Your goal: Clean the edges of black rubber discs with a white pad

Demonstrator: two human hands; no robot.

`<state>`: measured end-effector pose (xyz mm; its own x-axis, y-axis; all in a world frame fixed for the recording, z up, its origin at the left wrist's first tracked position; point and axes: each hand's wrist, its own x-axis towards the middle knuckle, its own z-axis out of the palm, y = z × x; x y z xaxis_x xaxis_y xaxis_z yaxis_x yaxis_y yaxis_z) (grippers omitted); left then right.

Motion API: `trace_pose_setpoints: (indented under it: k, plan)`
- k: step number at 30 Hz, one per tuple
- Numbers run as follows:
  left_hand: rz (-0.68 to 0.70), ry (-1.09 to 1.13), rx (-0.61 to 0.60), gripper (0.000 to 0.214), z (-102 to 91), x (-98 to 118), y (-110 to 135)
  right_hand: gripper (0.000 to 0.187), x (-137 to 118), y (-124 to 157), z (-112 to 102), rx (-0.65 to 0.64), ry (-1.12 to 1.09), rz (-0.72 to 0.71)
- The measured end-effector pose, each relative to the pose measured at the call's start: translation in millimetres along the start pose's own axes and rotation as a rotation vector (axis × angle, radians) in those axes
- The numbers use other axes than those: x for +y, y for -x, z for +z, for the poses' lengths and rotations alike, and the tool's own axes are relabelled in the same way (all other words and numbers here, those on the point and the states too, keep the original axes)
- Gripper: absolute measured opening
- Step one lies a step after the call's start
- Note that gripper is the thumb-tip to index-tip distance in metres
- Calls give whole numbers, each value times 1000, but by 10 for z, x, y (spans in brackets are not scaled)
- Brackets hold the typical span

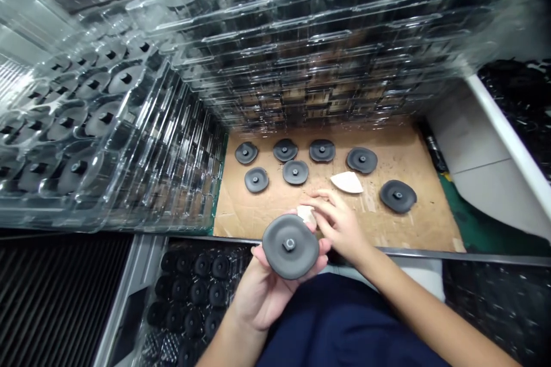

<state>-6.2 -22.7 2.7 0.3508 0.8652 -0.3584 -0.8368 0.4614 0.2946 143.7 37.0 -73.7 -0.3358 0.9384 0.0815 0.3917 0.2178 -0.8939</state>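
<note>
My left hand grips a dark grey rounded disc with a small post at its centre, its face turned up toward me. Right beside it, my right hand has its fingers bent around a small white piece at the disc's far edge. Whether that piece is paper, cloth or something stiffer cannot be made out. Several similar discs lie on the brown cardboard sheet beyond my hands. Among them is a pale, leaf-shaped pad with a ridged surface.
Tall stacks of clear plastic trays holding dark discs rise on the left and across the back. A white-edged bin stands at the right. Below the table edge, another tray holds several black parts.
</note>
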Motion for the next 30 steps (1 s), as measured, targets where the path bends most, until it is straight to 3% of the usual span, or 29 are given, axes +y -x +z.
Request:
trace_pose_setpoints:
  k: [4,6,9,12,15,19,21,23,25,26,30]
  plan:
    - [-4,-80,-9,46,38,21,33,29,-196,31,-129,-25,-23,-58]
    - [66,-211,-11,49,19,13,40,28,-245,85,-151,-38,-22,-77]
    - [423,-724,-14,63,-65,-13,24,27,-226,226,-159,-29,15,-50]
    - [791,-1324,-48,99,-150,-37,-7,34,-171,405,-203,-7,60,6]
    - [874,-1555,-75,110,-170,-53,-15,43,-173,551,-286,8,88,8]
    - [848,-1605,-63,107,-123,-62,30,43,-278,592,-397,-25,117,-204]
    - [711,-1596,-51,94,-97,-55,60,34,-356,558,-439,-38,86,-315]
    - [484,-1513,1,59,-84,-37,90,27,-444,517,-458,-8,31,-342]
    - [269,-1348,86,33,-82,-2,126,39,-519,468,-445,31,-13,-329]
    - [202,-1270,134,36,-80,27,149,49,-539,433,-426,34,-24,-329]
    - [200,-1255,282,40,-3,260,310,68,-433,113,-291,-78,-70,-294]
